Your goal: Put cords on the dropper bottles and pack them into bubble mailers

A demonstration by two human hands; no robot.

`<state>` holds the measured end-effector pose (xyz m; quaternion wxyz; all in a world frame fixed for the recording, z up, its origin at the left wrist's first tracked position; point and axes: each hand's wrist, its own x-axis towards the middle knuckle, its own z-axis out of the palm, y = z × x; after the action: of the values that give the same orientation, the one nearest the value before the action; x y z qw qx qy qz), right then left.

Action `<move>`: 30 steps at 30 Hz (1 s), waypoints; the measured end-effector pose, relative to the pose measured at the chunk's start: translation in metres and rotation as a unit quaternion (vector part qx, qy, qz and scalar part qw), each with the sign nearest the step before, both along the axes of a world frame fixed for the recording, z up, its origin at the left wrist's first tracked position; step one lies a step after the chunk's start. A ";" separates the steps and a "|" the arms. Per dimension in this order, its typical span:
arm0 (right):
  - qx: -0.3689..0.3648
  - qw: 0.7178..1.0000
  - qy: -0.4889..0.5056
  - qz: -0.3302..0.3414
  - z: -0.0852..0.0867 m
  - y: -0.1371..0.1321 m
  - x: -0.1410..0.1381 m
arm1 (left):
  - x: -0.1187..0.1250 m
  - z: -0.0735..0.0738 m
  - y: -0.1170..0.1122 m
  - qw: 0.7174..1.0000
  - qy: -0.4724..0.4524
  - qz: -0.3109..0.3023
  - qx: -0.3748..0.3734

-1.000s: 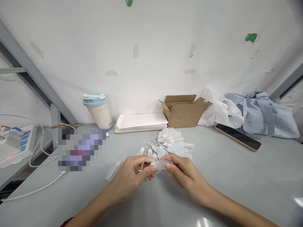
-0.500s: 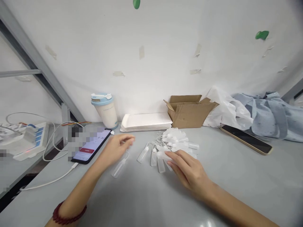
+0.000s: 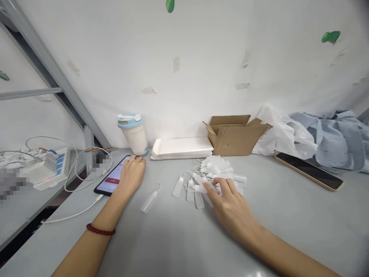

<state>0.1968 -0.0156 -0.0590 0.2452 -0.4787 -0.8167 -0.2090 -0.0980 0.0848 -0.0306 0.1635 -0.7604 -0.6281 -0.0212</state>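
Observation:
My left hand (image 3: 131, 175) rests on a lit phone (image 3: 111, 181) at the left of the grey table (image 3: 288, 223), fingers stretched over its top end. My right hand (image 3: 229, 206) lies flat and open on a heap of small clear plastic bottles (image 3: 211, 173) with capped tips in the middle of the table. One single small bottle (image 3: 150, 200) lies apart between my two hands, touched by neither. A dark red bead bracelet (image 3: 100, 230) circles my left wrist.
At the back wall stand a lidded cup (image 3: 133, 132), a stack of white trays (image 3: 182, 148), an open cardboard box (image 3: 235, 134), a white plastic bag (image 3: 284, 134) and blue cloth (image 3: 337, 138). A second phone (image 3: 309, 171) lies right. A power strip (image 3: 49, 169) with cables sits left.
My hands let go of the bottle they held together. The left hand moved left onto the phone; the right hand dropped onto the bottle heap. The view shifted left.

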 end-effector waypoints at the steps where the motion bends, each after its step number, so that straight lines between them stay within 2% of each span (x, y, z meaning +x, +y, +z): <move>1: -0.006 1.000 -0.001 0.003 0.000 0.000 0.000 | 0.001 -0.001 0.000 1.000 -0.003 0.005 -0.005; 9: -0.059 0.998 0.035 0.001 0.006 -0.006 -0.005 | 0.008 -0.008 -0.007 0.996 -0.077 0.035 -0.032; 13: -0.082 0.994 0.073 0.015 0.006 -0.004 -0.006 | 0.013 -0.006 -0.007 0.985 -0.166 0.018 -0.033; 17: -0.059 0.995 0.075 0.040 0.011 -0.004 -0.016 | 0.025 -0.003 -0.010 0.962 -0.272 0.003 -0.032; 20: -0.088 0.993 0.042 0.069 0.024 -0.007 -0.041 | 0.034 0.001 -0.014 0.936 -0.350 -0.001 -0.034; 25: -0.281 0.951 -0.019 0.125 0.052 -0.011 -0.103 | 0.038 0.005 -0.016 0.886 -0.463 -0.007 -0.031; 27: -0.304 0.945 -0.034 0.118 0.056 -0.008 -0.123 | 0.037 0.006 -0.015 0.866 -0.499 -0.011 -0.030; 30: -0.312 0.947 -0.031 0.068 0.052 0.000 -0.143 | 0.033 0.006 -0.013 0.840 -0.541 -0.018 -0.032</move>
<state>0.0540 -0.0152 -0.0071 0.0718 -0.4680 -0.8788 0.0592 -0.0648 0.0719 -0.0242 -0.2270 -0.6445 -0.6029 -0.4117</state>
